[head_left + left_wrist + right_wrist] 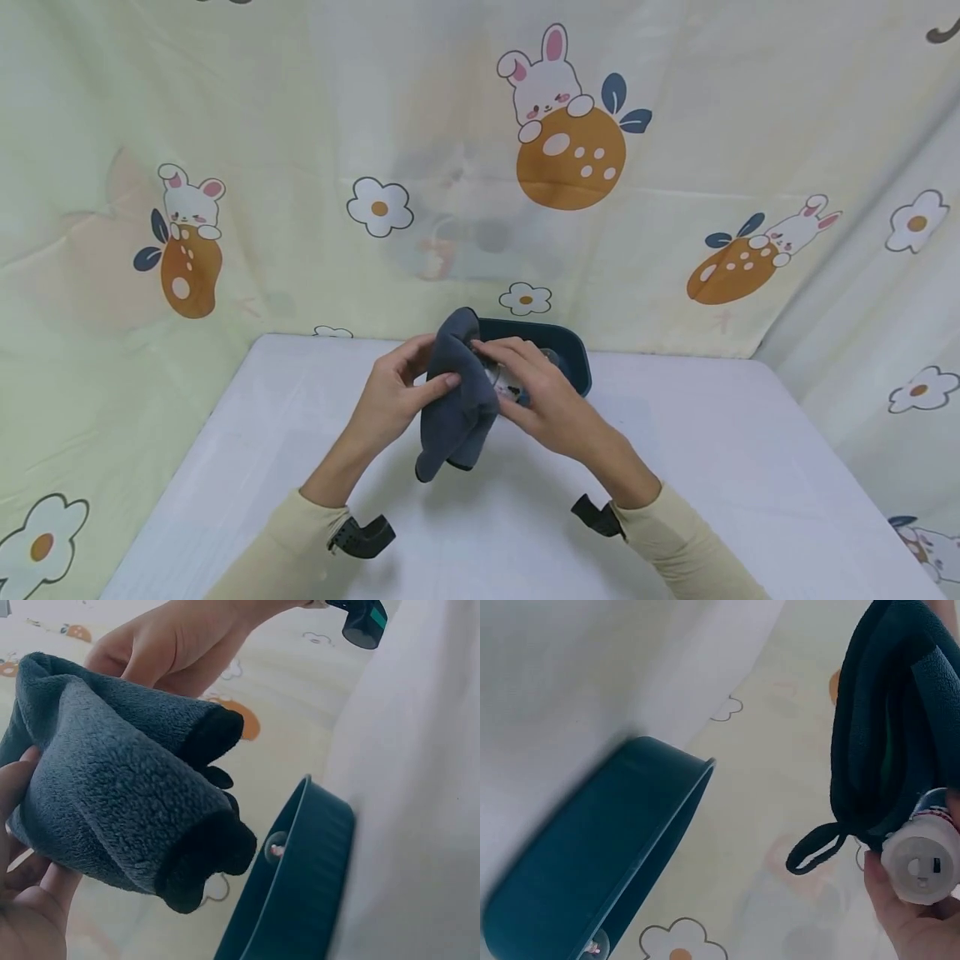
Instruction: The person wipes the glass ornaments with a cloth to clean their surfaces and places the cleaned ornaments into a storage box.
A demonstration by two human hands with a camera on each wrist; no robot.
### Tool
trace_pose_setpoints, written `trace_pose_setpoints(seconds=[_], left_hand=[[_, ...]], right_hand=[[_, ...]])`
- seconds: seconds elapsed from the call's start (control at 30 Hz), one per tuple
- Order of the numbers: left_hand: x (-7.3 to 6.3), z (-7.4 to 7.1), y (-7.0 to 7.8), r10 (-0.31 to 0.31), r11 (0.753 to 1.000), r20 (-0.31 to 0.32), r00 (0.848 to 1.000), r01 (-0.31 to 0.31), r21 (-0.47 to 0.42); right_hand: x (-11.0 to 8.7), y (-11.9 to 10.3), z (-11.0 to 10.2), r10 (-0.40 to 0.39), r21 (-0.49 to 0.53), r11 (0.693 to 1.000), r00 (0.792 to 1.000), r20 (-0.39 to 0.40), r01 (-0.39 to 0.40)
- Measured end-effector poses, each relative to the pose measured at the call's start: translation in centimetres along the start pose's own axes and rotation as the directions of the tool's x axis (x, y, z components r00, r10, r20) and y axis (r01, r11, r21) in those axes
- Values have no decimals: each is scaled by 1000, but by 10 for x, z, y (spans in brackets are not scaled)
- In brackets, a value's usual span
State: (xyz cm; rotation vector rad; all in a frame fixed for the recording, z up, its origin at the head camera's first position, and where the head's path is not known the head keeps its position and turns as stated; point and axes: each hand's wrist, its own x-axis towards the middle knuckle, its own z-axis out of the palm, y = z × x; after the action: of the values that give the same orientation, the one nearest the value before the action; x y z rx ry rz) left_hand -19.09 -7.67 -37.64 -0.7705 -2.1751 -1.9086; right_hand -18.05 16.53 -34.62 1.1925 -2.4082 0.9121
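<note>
In the head view my left hand (386,392) grips a folded grey-blue towel (457,400), thumb pressed on its front. Its plush surface and dark edging show close up in the left wrist view. My right hand (551,408), just beside the towel, holds a small snow globe (504,383). The right wrist view shows the globe's round white base (919,870) with a small black switch, fingers curled around it. Its clear upper part lies against the towel and is mostly hidden. A dark loop (814,851) hangs from the towel's corner.
Behind the hands a dark teal bin (577,358) stands on the white table (675,467). Another clear globe (276,847) with something pinkish inside sits in the bin. A printed curtain (450,108) hangs along the table's back and sides.
</note>
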Motion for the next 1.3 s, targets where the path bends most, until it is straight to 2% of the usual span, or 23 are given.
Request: trace_pose_setpoints(seconds=[0.13, 0.23, 0.37, 0.5, 0.6, 0.8, 0.93, 1.07, 1.2, 1.3], left_hand=[[-1, -2, -2, -15, 1000, -14, 1000, 15, 12], [-1, -4, -2, -21, 1000, -16, 1000, 21, 15], [0, -6, -1, -17, 1000, -7, 1000, 17, 8], [0, -6, 1, -4, 1000, 1, 1000, 4, -6], [2, -6, 2, -3, 1000, -1, 1000, 3, -21], [5, -7, 2, 2, 999, -29, 1000, -4, -51], [5, -6, 4, 37, 998, -22, 999, -38, -43], [4, -4, 8, 47, 998, -15, 999, -47, -33], [3, -3, 11, 48, 998, -25, 999, -48, -29], [2, -3, 12, 70, 997, -28, 997, -71, -28]], right_hand=[[1, -4, -2, 60, -2, 998, 996, 62, -60], [1, -4, -5, 71, -12, 997, 994, 82, -71], [1, 0, -10, 61, 20, 998, 998, 2, -61], [0, 1, -12, 56, 105, 993, 996, -72, -48], [0, 1, -11, 57, 149, 988, 994, -91, -43], [-3, 0, -10, 25, 131, 991, 995, -101, -12], [-3, 0, -12, -32, 110, 993, 989, -146, 49], [0, -1, -14, -86, 113, 988, 978, -192, 109], [1, -2, -16, -78, 138, 985, 978, -192, 105], [1, -4, -16, -58, 137, 987, 981, -187, 85]])
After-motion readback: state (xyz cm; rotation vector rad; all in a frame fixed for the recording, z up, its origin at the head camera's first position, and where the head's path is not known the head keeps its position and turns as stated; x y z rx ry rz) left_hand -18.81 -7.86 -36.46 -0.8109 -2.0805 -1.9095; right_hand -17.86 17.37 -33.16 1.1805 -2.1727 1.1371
